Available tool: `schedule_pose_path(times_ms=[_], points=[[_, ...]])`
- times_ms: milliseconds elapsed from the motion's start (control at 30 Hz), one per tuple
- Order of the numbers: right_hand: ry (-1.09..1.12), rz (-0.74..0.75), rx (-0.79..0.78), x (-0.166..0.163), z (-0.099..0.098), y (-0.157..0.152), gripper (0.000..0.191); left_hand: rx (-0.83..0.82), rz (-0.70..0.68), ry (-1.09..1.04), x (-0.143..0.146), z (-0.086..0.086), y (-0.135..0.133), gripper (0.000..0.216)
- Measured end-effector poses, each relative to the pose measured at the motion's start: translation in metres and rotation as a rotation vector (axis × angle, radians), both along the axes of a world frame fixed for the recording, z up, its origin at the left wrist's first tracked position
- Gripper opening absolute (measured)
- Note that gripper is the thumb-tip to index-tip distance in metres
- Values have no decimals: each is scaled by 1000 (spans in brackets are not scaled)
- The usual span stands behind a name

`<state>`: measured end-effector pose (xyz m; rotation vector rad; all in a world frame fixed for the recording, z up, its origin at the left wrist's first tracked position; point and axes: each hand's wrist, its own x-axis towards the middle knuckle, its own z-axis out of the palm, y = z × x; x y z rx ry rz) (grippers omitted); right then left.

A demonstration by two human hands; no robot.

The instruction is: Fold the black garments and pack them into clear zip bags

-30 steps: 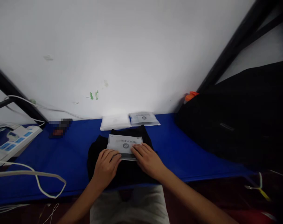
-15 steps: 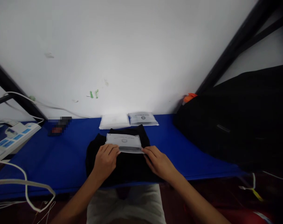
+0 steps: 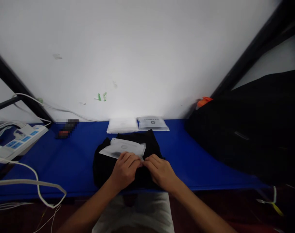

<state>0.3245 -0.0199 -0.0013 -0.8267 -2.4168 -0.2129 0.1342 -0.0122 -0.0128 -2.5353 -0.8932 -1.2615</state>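
A folded black garment (image 3: pixel 103 163) lies on the blue table (image 3: pixel 72 161) in front of me. A flat clear plastic bag (image 3: pixel 123 148) with a grey printed label rests tilted on top of it. My left hand (image 3: pixel 125 168) and my right hand (image 3: pixel 160 170) meet at the bag's near right corner. The fingertips of both are pinched together on that edge.
Two more flat bags, a white one (image 3: pixel 123 125) and a labelled one (image 3: pixel 153 123), lie against the white wall. A large black bag (image 3: pixel 254 129) fills the right. A white power strip (image 3: pixel 18 142) and white cables (image 3: pixel 33 184) are at the left.
My hands were apart at the bag's two near corners. Both have come together at its right corner, and the bag has swung askew to the left.
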Motion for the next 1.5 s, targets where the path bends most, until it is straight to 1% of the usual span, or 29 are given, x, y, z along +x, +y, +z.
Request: schedule_pose_path(times_ms=[100,267,333,467,567,633,700,733,800,867,900,967,1033,1067,1133,1200,1267,1300,1367,1433,1500], points=[[47,-6,10,13,2,1,31,45,31,-11,-8,4,2,19],[159,-45,-21,33,-4,7,39,65,137,11,-41,11,3,22],[208,-50,-36,37,-9,10,39,74,172,24,-57,9,2,23],[301,-73,-57,47,-16,12,31,56,248,46,-86,2,-1,23],[277,-55,-141,55,-16,11,24,-32,226,63,-98,-4,-5,20],[195,-44,-205,58,-16,9,21,-106,168,87,-97,-8,-8,13],[105,-42,-204,56,-15,4,19,-154,124,121,-89,-10,-9,6],[82,-55,-174,53,-14,1,18,-160,113,134,-84,-10,-9,10],[110,-106,-91,43,-11,-8,16,-153,100,157,-71,-9,-8,17],[185,-133,-44,28,-6,-19,14,-146,76,177,-58,-5,-4,15],[213,-112,-43,19,-3,-23,15,-146,63,177,-53,-3,-1,13],[217,-11,-66,0,0,-30,22,-141,54,151,-44,3,3,12],[163,72,-80,-17,-1,-29,32,-120,72,98,-38,10,8,13],[127,77,-82,-25,-3,-27,38,-108,83,73,-36,13,10,13],[55,2,-110,-38,-9,-17,48,-83,102,38,-34,18,13,13],[-28,-137,-178,-47,-15,-6,56,-66,108,31,-33,21,16,14],[-133,-258,-251,-52,-19,4,56,-58,109,51,-33,21,17,16],[-186,-292,-279,-54,-19,7,55,-57,108,64,-34,19,17,16],[-274,-316,-314,-54,-18,13,50,-81,105,101,-35,15,17,17],[-337,-311,-322,-52,-16,17,48,-149,107,158,-37,9,16,20],[-367,-292,-287,-48,-15,20,46,-236,105,224,-39,3,15,33]])
